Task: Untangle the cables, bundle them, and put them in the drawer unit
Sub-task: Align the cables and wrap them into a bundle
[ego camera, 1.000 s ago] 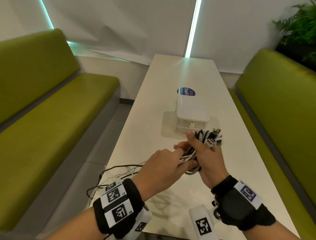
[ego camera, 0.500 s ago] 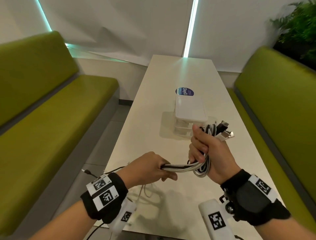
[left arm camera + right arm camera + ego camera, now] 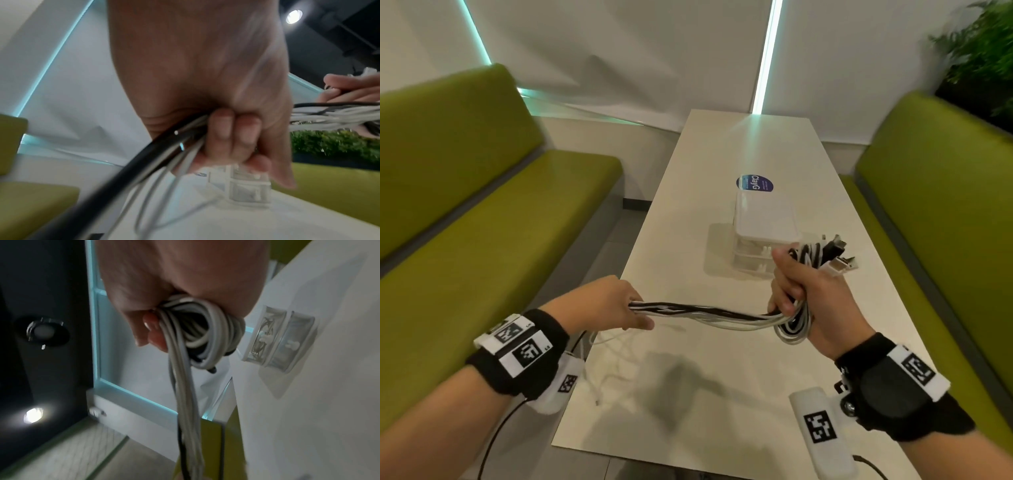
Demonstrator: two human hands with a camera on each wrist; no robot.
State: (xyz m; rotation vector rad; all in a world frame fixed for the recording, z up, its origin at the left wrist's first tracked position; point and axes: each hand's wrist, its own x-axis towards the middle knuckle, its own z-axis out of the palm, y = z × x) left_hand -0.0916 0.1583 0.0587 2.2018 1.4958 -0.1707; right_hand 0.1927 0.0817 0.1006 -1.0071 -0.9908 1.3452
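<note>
A bundle of white and black cables point(image 3: 709, 313) stretches between my two hands above the white table point(image 3: 722, 394). My right hand point(image 3: 796, 291) grips the coiled part point(image 3: 201, 335), with plug ends point(image 3: 835, 255) sticking out above the fist. My left hand point(image 3: 616, 305) grips the straight strands point(image 3: 180, 142) with curled fingers; their loose tails point(image 3: 609, 356) trail below over the table's left edge. The small white drawer unit point(image 3: 765, 229) stands mid-table just beyond my right hand; in the right wrist view its two clear drawer fronts point(image 3: 281, 337) show closed.
Green benches run along the left point(image 3: 493, 240) and the right point(image 3: 935, 212) of the table. A round blue sticker point(image 3: 754, 183) lies behind the drawer unit. A plant point(image 3: 983, 61) stands at the far right corner.
My hands have moved apart: the left slid leftward along the cables and the right rose slightly to the right, so a longer straight span now runs between them.
</note>
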